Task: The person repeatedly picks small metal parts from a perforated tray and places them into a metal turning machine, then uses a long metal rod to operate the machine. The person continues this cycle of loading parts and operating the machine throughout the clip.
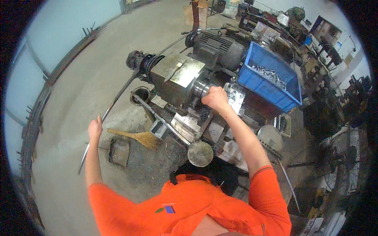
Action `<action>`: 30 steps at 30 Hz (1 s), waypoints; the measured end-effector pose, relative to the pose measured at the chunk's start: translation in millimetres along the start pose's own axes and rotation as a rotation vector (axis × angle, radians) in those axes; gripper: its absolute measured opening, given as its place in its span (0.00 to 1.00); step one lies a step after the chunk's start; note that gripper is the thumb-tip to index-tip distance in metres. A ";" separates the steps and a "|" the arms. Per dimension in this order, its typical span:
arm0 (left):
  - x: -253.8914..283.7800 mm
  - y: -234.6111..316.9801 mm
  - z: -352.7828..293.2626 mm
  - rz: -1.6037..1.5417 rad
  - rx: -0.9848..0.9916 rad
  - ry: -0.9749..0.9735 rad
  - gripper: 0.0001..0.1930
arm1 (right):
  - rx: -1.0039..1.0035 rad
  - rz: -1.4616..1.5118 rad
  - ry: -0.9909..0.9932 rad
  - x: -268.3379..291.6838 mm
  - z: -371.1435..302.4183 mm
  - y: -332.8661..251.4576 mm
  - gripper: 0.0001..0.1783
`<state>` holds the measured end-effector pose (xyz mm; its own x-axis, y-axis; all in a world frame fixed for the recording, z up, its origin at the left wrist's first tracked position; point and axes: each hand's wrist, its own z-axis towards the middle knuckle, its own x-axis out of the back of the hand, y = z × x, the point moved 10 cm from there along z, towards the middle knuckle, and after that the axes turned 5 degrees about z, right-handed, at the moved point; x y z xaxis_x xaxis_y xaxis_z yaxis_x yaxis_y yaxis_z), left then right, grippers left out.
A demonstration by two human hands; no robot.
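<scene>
My left hand (95,127) is closed around a long, thin metal rod (118,95). The rod slants up to the left end of a small lathe (167,86), and its lower end hangs past my hand toward the floor. At the other end of the lathe, my right hand (215,98) is closed at the shiny round spindle nose (200,89). My knuckles hide what those fingers grip. A flat metal tool (173,73) lies on the bright plate on top of the headstock.
A blue crate (269,94) with metal shavings stands behind the lathe, beside a motor (218,48). Nearer are a round metal disc (200,153) and a slanting bar (163,120). A broom (138,136) and dustpan (119,152) lie on the floor. A fan (344,157) stands at right.
</scene>
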<state>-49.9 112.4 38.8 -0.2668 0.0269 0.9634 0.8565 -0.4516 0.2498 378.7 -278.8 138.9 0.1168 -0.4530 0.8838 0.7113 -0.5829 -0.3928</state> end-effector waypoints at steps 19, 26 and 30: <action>14.6 119.9 -113.7 0.099 0.128 0.023 0.27 | 0.156 -0.246 -0.036 5.0 -8.1 -6.6 0.14; 0.9 134.7 -91.3 0.194 -0.122 0.017 0.23 | 0.384 0.233 0.302 114.5 -55.4 -34.9 0.13; 56.6 253.8 -113.4 0.241 -0.510 0.130 0.18 | 0.295 0.080 0.028 89.7 -87.1 -35.0 0.15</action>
<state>102.4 -101.8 145.7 -0.1703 -0.2248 0.9594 0.5875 -0.8049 -0.0843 303.9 -357.9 209.8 0.1643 -0.5108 0.8438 0.8715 -0.3256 -0.3668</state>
